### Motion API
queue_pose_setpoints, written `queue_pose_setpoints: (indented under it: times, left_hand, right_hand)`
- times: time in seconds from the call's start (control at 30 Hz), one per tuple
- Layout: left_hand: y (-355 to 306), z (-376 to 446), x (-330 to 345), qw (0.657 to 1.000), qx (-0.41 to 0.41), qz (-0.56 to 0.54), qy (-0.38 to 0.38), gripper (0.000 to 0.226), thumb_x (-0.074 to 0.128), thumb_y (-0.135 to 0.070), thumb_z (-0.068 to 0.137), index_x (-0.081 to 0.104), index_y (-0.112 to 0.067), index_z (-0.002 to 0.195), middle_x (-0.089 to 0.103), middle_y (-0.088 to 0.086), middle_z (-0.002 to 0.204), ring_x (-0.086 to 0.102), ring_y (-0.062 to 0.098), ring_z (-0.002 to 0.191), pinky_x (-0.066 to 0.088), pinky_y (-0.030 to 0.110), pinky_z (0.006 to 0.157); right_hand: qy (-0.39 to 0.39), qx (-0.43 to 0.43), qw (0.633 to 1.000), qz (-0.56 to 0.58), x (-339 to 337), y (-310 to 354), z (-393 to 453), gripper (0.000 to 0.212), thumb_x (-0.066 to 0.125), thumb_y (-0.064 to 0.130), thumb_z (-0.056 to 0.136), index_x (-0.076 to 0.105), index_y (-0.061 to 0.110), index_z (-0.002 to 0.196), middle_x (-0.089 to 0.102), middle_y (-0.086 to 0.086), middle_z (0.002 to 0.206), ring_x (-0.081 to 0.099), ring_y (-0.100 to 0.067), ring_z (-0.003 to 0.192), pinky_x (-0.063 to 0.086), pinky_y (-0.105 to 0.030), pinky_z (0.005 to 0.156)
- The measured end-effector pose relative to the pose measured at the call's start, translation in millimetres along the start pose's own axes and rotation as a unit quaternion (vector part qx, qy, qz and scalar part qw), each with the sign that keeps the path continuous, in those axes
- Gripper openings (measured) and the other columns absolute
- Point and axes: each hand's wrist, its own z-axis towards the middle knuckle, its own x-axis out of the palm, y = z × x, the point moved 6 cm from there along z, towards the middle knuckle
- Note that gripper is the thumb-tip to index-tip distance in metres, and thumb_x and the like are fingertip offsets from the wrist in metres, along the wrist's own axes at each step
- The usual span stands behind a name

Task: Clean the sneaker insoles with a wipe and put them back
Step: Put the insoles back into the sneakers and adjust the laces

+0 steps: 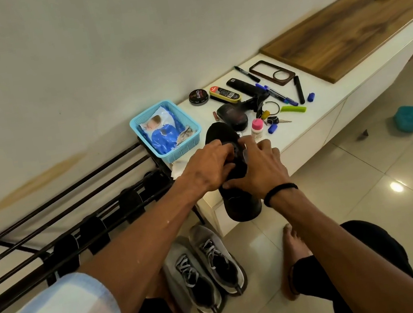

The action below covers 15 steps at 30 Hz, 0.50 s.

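Centrally, both hands, left hand [208,165] and right hand [259,168], grip a black sneaker [233,179] on the white cabinet [328,108]; just upper-left, a blue basket [165,131] holds a wipes pack [161,132].

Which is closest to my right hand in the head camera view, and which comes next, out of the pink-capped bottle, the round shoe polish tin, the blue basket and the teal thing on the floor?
From the right hand:
1. Pink-capped bottle, just beyond the fingers on the white counter.
2. Blue basket, up and to the left.
3. Round shoe polish tin, farther back near the wall.
4. Teal thing, far right on the floor.
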Motion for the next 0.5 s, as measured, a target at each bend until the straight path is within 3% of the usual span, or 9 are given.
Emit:
queue_pose_setpoints:
  times: [0.07,0.13,0.23,0.37,0.5]
  left_hand:
    - [-0.2,-0.9,-0.9,1.000,0.005,0.005,0.001,0.025,0.062,-0.033,0.100,0.060,-0.019,0.121,0.052,0.002,0.109,0.057,0.020,0.093,0.051,0.035,0.078]
    - [0.7,-2.8,-1.6,1.000,0.012,0.007,0.004,0.028,0.061,-0.033,0.101,0.058,-0.022,0.126,0.054,0.002,0.112,0.059,0.021,0.094,0.054,0.038,0.080]
    - [2.2,-3.5,-1.8,1.000,0.021,0.017,0.006,0.028,0.060,-0.033,0.102,0.056,-0.025,0.128,0.054,0.001,0.112,0.059,0.019,0.094,0.056,0.039,0.080]
    - [0.2,-1.7,0.3,1.000,0.027,0.006,-0.007,0.025,0.059,-0.030,0.102,0.057,-0.021,0.125,0.049,-0.001,0.104,0.057,0.018,0.090,0.053,0.034,0.078]
    - [2.1,-2.0,1.0,0.999,0.012,-0.015,-0.044,0.024,0.059,-0.032,0.101,0.057,-0.019,0.121,0.047,-0.002,0.101,0.056,0.019,0.089,0.053,0.036,0.078]
  right_hand:
    - [0.046,0.023,0.999,-0.005,6.0,-2.6,11.2,0.128,0.091,0.054,0.058,0.010,0.039,0.155,0.037,-0.014,0.147,0.039,-0.038,0.132,0.047,-0.053,0.098]
    - [0.078,0.017,0.995,-0.056,11.6,-4.8,23.3,0.132,0.090,0.053,0.061,0.000,0.042,0.156,0.035,-0.015,0.153,0.037,-0.042,0.135,0.045,-0.057,0.102]
    - [0.097,0.010,0.990,-0.105,20.9,-5.4,33.2,0.119,0.084,0.047,0.073,-0.002,0.046,0.156,0.034,-0.016,0.154,0.036,-0.043,0.136,0.044,-0.059,0.104]
    - [0.021,0.000,0.991,-0.130,23.0,5.5,44.7,0.094,0.071,0.033,0.089,0.006,0.039,0.158,0.039,-0.019,0.147,0.040,-0.041,0.134,0.045,-0.056,0.102]
    - [-0.043,0.012,0.988,-0.147,16.7,12.0,47.2,0.071,0.065,0.029,0.093,0.024,0.027,0.152,0.049,-0.020,0.132,0.049,-0.039,0.121,0.050,-0.050,0.088]
